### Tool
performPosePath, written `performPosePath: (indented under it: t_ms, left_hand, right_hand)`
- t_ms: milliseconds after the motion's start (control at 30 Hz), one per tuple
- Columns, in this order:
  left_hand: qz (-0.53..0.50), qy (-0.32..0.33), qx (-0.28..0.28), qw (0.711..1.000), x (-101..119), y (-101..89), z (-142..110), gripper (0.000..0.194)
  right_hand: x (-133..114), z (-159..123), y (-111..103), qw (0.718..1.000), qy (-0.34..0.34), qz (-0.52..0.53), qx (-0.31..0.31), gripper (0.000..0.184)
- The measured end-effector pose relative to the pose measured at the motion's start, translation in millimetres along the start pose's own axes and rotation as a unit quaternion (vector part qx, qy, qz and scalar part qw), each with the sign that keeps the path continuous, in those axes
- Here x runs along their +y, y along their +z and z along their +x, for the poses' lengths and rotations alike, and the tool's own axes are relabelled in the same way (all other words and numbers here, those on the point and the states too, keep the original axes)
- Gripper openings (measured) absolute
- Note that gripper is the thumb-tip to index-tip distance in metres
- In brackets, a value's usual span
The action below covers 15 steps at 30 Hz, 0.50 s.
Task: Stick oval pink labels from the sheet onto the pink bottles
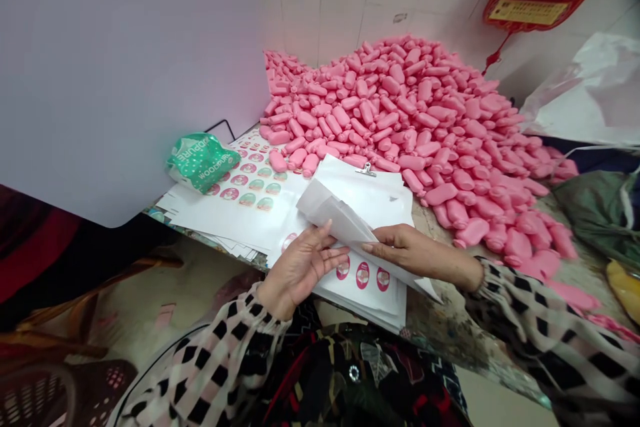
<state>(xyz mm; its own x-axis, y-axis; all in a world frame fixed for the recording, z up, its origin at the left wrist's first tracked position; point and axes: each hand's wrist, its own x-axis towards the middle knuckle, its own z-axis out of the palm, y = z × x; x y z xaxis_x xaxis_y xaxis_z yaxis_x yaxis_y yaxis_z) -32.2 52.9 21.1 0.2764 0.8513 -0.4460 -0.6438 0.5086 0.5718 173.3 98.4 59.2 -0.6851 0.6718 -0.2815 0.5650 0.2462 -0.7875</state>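
My right hand (pixel 413 252) is closed around a folded sheaf of white paper sheets (pixel 345 220), thumb on the near side, holding it tilted above the table. My left hand (pixel 307 263) is palm up with its fingers stretched out, close against the lower left edge of the sheaf. Whether it touches the paper is hard to tell. Beneath both hands lies a stack of white sticker sheets (pixel 395 300) with round pink labels (pixel 363 275). A clipboard (pixel 385 190) with a metal clip (pixel 367 169) and white paper lies just behind the sheaf.
A large heap of pink bottle-shaped pieces (pixel 395 100) covers the table's back and right. At left are more sticker sheets (pixel 240 213) with a green plastic packet (pixel 200 161) on them. A pale panel (pixel 135 80) blocks the left side. White bags (pixel 595 93) lie far right.
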Motion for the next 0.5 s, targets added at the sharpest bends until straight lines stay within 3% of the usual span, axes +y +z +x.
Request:
performPosePath:
  t_ms: [167, 500]
  left_hand:
    - [0.039, 0.079, 0.060, 0.994, -16, 11.3, -7, 0.050]
    - [0.067, 0.107, 0.056, 0.990, -23, 11.2, -7, 0.046]
  right_hand:
    - [5, 6, 8, 0.999, -0.017, 0.013, -0.023, 0.038]
    - [7, 6, 11, 0.999, -0.030, 0.021, -0.033, 0.041]
